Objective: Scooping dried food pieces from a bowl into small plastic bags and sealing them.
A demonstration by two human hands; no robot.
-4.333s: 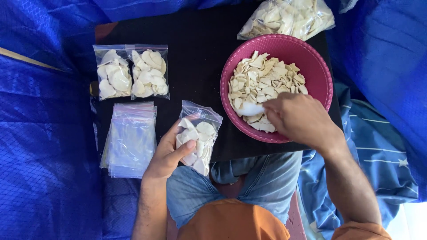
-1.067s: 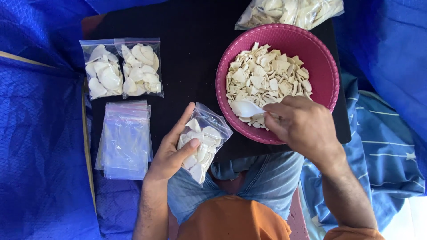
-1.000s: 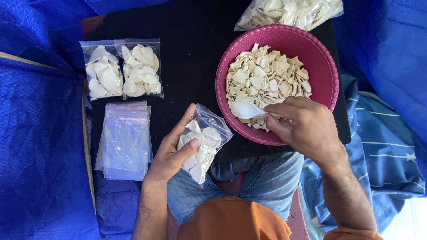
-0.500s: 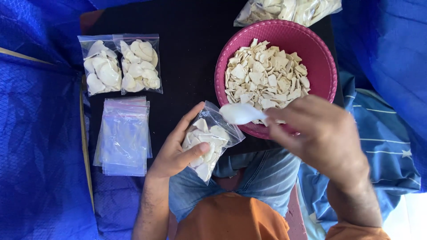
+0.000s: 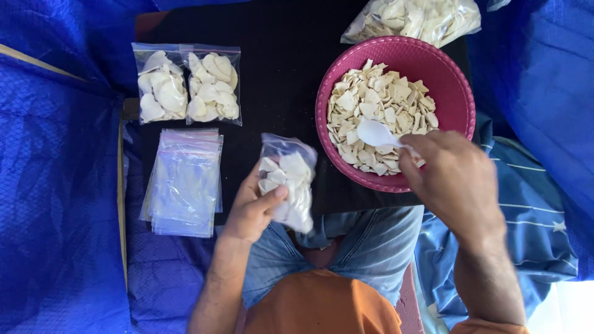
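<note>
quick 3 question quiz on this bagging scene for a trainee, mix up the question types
1. True or false: the right hand holds a white spoon over the pink bowl.
2. How many filled, sealed bags lie side by side at the top left of the black surface?
3. The left hand holds: A) a part-filled bag B) the stack of empty bags C) nothing.

Key: 1 true; 2 two; 3 A.

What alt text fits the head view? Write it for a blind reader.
The left hand holds a small clear bag of pale chips, while the right hand holds a white spoon over a pink bowl of chips. Two filled bags and empty bags lie left.
</note>
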